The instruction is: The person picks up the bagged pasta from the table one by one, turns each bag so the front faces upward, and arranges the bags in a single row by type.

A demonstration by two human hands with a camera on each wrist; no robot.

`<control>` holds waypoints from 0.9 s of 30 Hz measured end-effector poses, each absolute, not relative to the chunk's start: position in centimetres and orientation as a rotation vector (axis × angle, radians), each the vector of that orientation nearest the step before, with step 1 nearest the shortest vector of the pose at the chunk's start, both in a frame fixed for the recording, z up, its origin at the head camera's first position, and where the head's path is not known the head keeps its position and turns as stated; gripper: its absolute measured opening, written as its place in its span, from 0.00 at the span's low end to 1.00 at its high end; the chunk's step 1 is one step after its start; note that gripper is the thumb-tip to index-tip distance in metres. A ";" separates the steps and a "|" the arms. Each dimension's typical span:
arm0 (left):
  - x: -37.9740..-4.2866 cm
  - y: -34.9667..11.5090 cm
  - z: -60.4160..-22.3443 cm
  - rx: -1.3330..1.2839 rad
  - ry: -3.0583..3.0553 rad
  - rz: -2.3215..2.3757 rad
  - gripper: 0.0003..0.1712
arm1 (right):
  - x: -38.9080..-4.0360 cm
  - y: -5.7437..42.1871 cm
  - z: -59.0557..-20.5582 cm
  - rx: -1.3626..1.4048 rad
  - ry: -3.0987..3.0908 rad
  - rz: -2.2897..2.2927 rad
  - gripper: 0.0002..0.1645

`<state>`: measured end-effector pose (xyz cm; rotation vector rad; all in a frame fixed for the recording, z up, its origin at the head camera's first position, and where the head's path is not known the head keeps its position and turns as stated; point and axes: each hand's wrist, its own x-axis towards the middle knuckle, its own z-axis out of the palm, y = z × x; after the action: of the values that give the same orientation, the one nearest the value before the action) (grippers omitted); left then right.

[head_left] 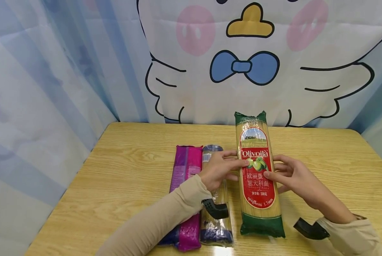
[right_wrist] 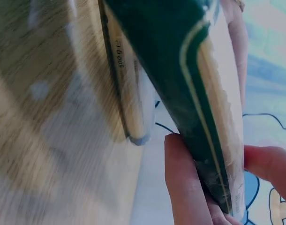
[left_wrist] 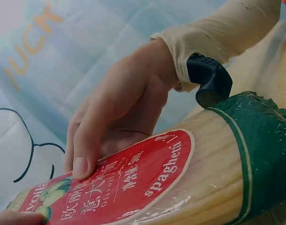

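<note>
Across the back hangs a pale blue and white curtain [head_left: 191,96], printed with a cartoon bird in a blue bow tie. In front of it stands a wood-grain table [head_left: 130,170]. Two beige sleeves reach in from the near side, the left one crossing over two packs. Largest of the packs is the spaghetti [head_left: 256,195], in clear film with green ends and a red oval label; it is right of the other two, label toward the head camera, and seems raised off the table, though contact at its lower end is hard to judge. The purple pack [head_left: 185,172] lies on the table, with the clear pack [head_left: 222,193], blue at its ends, close beside it. The left hand [head_left: 219,169] grips the spaghetti's left edge, thumb on the label; the right hand [head_left: 298,181] holds the opposite edge likewise. A small black camera [head_left: 215,209] sits at each wrist.
</note>
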<state>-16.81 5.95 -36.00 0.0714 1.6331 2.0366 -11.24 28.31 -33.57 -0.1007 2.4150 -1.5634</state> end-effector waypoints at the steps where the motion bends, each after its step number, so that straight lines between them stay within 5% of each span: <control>1: -16.8 6.0 -36.0 0.063 1.635 2.034 0.30 | -11.3 28.4 -33.6 -0.103 2.404 -1.558 0.40; 27: -17.7 9.0 -36.5 -0.018 1.662 2.003 0.32 | -12.5 31.2 -34.5 -0.075 2.389 -1.481 0.44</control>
<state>-17.72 9.04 -36.54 -0.0177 1.6618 2.0027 -12.50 31.18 -34.47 -0.0747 2.3894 -1.4810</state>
